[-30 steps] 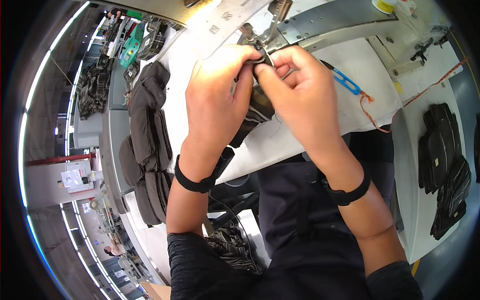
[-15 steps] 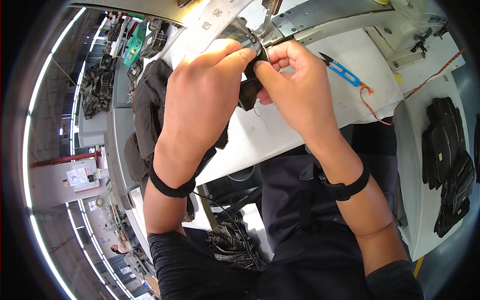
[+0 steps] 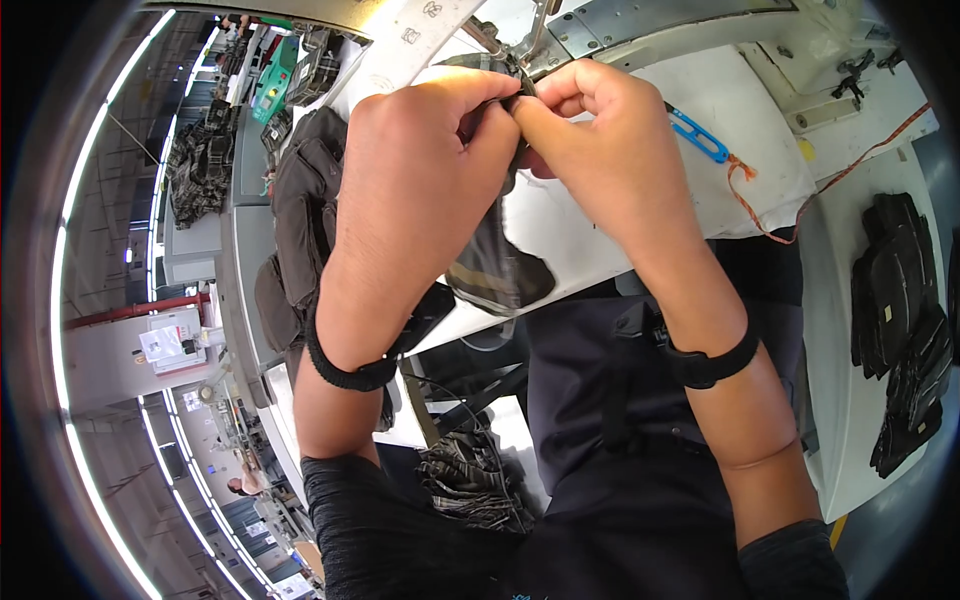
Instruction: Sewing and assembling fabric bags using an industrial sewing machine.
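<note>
My left hand [image 3: 425, 165] and my right hand [image 3: 615, 155] meet fingertip to fingertip in front of a sewing machine. Both pinch the edge of a dark piece of fabric [image 3: 500, 270]. Its striped lower part hangs below my left palm, over the front edge of the white worktable [image 3: 580, 230]. The pinched edge is mostly hidden by my fingers. Just beyond them is the metal needle area of the sewing machine [image 3: 540, 30]. Blue thread snips [image 3: 700, 135] lie beside my right hand, partly covered by it, and tied to an orange cord [image 3: 775, 235].
Dark garment pieces [image 3: 300, 200] are heaped left of my left forearm. Plaid fabric [image 3: 470, 480] is bundled below the table. On the right, stacked dark pieces [image 3: 895, 300] lie on a white surface. A person [image 3: 243, 485] sits far off at left.
Both hands have drawn closer together at the fabric's edge. More of the fabric now hangs into view below my left hand. My right hand covers more of the snips.
</note>
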The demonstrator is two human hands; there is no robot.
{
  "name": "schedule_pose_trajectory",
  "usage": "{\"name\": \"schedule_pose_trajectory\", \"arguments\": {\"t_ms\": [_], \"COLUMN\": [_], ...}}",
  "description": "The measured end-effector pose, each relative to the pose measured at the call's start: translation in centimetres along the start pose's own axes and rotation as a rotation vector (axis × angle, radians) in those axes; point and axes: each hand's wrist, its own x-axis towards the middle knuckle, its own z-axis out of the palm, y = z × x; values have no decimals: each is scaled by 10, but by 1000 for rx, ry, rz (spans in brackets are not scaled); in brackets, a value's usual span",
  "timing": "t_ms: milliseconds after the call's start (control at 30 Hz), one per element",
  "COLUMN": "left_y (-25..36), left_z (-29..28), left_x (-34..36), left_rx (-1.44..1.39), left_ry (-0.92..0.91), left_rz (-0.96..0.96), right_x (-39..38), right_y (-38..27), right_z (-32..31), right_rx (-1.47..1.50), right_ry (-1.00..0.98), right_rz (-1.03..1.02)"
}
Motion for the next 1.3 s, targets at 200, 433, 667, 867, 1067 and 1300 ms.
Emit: {"name": "schedule_pose_trajectory", "arguments": {"t_ms": [200, 433, 667, 867, 1067, 1300], "left_y": [15, 26, 25, 34, 40, 39], "left_z": [11, 33, 32, 32, 46, 66], "left_x": [-9, -15, -15, -9, -12, -40], "left_rx": [-97, -261, 257, 52, 49, -63], "left_ry": [118, 254, 320, 224, 362, 355], "left_rz": [-176, -276, -46, -191, -168, -128], "right_x": [5, -1, -4, -1, -4, -19], "right_y": [-3, 3, 11, 17, 13, 11], "right_z": [-9, -12, -7, -11, -12, -16], "right_rx": [-36, 187, 205, 242, 329, 230], "right_ry": [-72, -86, -87, -95, -82, -95], "right_rz": [41, 124, 38, 61, 67, -8]}}
